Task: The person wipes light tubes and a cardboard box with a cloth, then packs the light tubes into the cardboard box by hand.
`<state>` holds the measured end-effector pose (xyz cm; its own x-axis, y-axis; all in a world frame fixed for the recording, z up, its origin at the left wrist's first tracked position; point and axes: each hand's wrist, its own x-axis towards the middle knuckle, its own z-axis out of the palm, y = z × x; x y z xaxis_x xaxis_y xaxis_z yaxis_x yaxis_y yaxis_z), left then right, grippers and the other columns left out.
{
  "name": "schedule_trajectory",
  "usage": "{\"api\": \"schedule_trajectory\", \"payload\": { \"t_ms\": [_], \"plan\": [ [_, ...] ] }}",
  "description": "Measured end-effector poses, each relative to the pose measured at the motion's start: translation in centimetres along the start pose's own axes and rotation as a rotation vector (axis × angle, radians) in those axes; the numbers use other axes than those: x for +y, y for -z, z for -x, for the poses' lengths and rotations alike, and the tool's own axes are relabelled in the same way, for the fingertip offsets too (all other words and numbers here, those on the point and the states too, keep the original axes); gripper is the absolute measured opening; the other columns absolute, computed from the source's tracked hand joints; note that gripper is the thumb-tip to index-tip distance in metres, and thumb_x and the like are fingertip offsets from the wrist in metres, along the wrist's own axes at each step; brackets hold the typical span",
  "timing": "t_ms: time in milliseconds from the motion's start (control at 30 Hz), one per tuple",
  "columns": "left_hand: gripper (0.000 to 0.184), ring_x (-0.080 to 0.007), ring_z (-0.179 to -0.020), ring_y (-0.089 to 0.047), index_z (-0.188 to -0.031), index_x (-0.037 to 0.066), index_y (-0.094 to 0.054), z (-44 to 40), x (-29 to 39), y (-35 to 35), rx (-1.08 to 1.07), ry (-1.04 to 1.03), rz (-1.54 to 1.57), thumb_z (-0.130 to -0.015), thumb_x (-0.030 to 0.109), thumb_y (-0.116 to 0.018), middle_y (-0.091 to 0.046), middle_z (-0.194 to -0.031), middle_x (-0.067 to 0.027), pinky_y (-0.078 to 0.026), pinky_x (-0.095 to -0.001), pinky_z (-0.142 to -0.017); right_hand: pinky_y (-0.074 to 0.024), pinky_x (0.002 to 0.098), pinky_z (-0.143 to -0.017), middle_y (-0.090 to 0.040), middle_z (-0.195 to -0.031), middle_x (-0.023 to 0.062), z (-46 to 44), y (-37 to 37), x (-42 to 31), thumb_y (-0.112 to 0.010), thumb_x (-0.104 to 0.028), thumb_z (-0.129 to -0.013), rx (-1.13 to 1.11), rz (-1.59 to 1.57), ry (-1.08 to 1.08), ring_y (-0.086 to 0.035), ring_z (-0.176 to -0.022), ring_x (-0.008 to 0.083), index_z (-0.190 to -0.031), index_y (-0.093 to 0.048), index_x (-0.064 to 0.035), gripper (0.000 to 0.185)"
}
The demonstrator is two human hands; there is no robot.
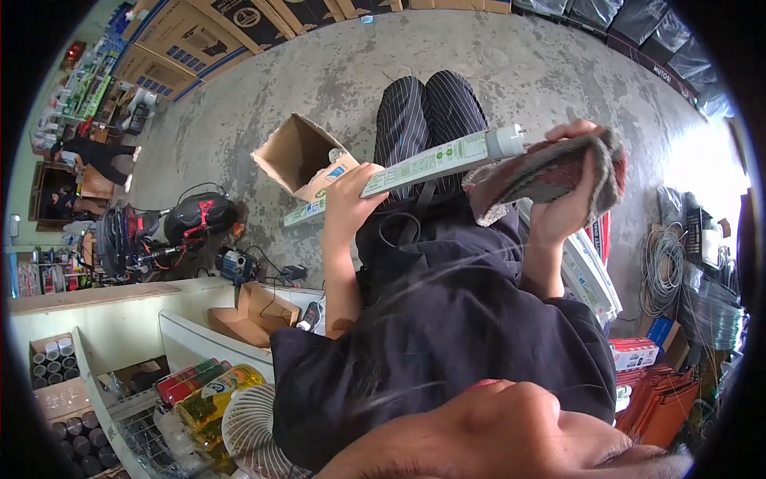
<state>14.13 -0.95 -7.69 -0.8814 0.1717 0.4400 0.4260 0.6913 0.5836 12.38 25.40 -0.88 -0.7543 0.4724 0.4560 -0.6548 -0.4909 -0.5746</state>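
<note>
My left hand (349, 198) is wrapped round a long, slim tube (447, 162) in a pale sleeve with green print. The tube's white end cap, with small metal pins, points toward my right hand (576, 188). That hand grips a folded grey and reddish cloth (550, 177), its fingers curled over the top and the thumb against the near side. Cloth and tube end are close together; whether they touch is hard to tell. Just beyond my left hand is a cardboard box (299, 156) with an open end. Part of another pale, printed length (302, 214) shows beside my left wrist.
More long printed sleeves (590, 275) lie at my right side. Coiled cable (664, 267) is farther right. A counter (104, 299) with bottles and a round fan (257, 423) stands at the lower left. Another person (100, 160) is at the far left.
</note>
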Motion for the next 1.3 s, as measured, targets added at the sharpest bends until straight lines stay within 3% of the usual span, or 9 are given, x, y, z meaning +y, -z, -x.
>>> {"api": "schedule_trajectory", "payload": {
  "t_ms": [133,200,467,667,733,900,1000,1133,1300],
  "plan": [
    [0.034,-0.0283,-0.08,-0.062,-0.092,0.005,-0.061,0.4,-0.4,0.3,-0.009,0.028,0.036,-0.061,0.006,-0.075,-0.063,-0.086,-0.0087,-0.049,-0.035,-0.067,-0.0422,0.0288,-0.065,-0.051,-0.086,0.011,-0.5,0.5,-0.3,-0.058,-0.019,-0.088,-0.14,0.131,-0.039,-0.052,-0.075,0.0203,-0.098,-0.051,0.0017,0.024],
    [0.034,-0.0294,-0.081,-0.063,-0.092,0.004,-0.062,0.4,-0.4,0.3,0.013,-0.016,0.063,-0.06,0.005,-0.075,-0.063,-0.087,-0.0104,-0.049,-0.035,-0.069,-0.0498,0.0309,-0.082,-0.062,-0.101,0.0122,-0.9,1.9,0.8,-0.065,-0.001,-0.081,-0.271,0.124,-0.094,-0.06,-0.089,0.0198,-0.111,-0.055,0.0025,0.032],
    [0.039,-0.0314,-0.082,-0.062,-0.093,0.001,-0.063,0.8,-1.3,0.3,-0.094,0.043,0.107,-0.057,0.005,-0.077,-0.064,-0.088,-0.0123,-0.049,-0.0348,-0.071,-0.0468,0.0272,-0.076,-0.063,-0.095,0.0077,-0.3,0.2,0.6,-0.066,-0.014,-0.081,-0.474,-0.142,-0.647,-0.059,-0.087,0.0145,-0.098,-0.061,0.002,0.024],
    [0.039,-0.0309,-0.083,-0.062,-0.094,-0.001,-0.062,1.4,-1.8,0.4,-0.122,0.102,0.147,-0.058,0.005,-0.076,-0.064,-0.09,-0.0132,-0.048,-0.0344,-0.071,-0.0472,0.0272,-0.076,-0.063,-0.093,0.009,0.4,-1.0,0.2,-0.058,-0.017,-0.088,-0.473,-0.022,-0.598,-0.06,-0.085,0.0155,-0.096,-0.062,0.002,0.021],
    [0.039,-0.031,-0.084,-0.063,-0.095,-0.001,-0.062,1.3,-1.9,0.3,-0.151,0.126,0.167,-0.06,0.005,-0.076,-0.064,-0.091,-0.0139,-0.048,-0.034,-0.072,-0.0524,0.0319,-0.07,-0.055,-0.101,0.0186,0.9,-0.9,0.7,-0.056,-0.031,-0.089,-0.353,-0.114,-0.604,-0.061,-0.083,0.0244,-0.101,-0.054,0.0027,0.036],
    [0.039,-0.0268,-0.086,-0.064,-0.101,-0.002,-0.06,1.2,-2.2,-0.3,-0.312,0.242,0.249,-0.068,0.011,-0.075,-0.065,-0.095,-0.0149,-0.048,-0.0316,-0.077,-0.0458,0.0257,-0.082,-0.063,-0.1,0.0053,-0.3,-1.2,-0.8,-0.061,-0.011,-0.086,-0.522,0.368,-0.568,-0.057,-0.092,0.0108,-0.104,-0.06,-0.0002,0.021],
    [0.034,-0.0099,-0.082,-0.058,-0.105,-0.002,-0.06,2.1,-4.4,-1.9,-0.334,0.228,0.381,-0.076,0.012,-0.073,-0.064,-0.089,-0.0039,-0.046,-0.0269,-0.075,-0.046,0.0249,-0.079,-0.064,-0.093,0.0034,0.3,-1.5,0.5,-0.063,-0.009,-0.085,-0.548,0.213,-0.485,-0.058,-0.087,0.0101,-0.101,-0.063,-0.0016,0.018],
    [0.034,-0.0138,-0.08,-0.06,-0.102,-0.004,-0.059,2.1,-4.0,-2.4,-0.334,0.294,0.413,-0.076,0.013,-0.072,-0.066,-0.088,-0.0105,-0.047,-0.0292,-0.075,-0.0458,0.0243,-0.079,-0.065,-0.093,0.0026,0.7,-0.2,2.1,-0.063,-0.01,-0.086,-0.512,0.286,-0.526,-0.058,-0.087,0.0085,-0.103,-0.063,-0.0017,0.02],
    [0.03,-0.0051,-0.075,-0.05,-0.101,-0.003,-0.059,1.2,-2.9,-2.0,-0.438,0.394,0.424,-0.078,0.013,-0.071,-0.062,-0.08,-0.0061,-0.046,-0.0261,-0.071,-0.044,0.0274,-0.085,-0.062,-0.097,0.0067,1.3,0.3,2.9,-0.061,-0.009,-0.084,-0.402,0.383,-0.437,-0.057,-0.094,0.0142,-0.1,-0.062,0.0016,0.02]
  ]
}}
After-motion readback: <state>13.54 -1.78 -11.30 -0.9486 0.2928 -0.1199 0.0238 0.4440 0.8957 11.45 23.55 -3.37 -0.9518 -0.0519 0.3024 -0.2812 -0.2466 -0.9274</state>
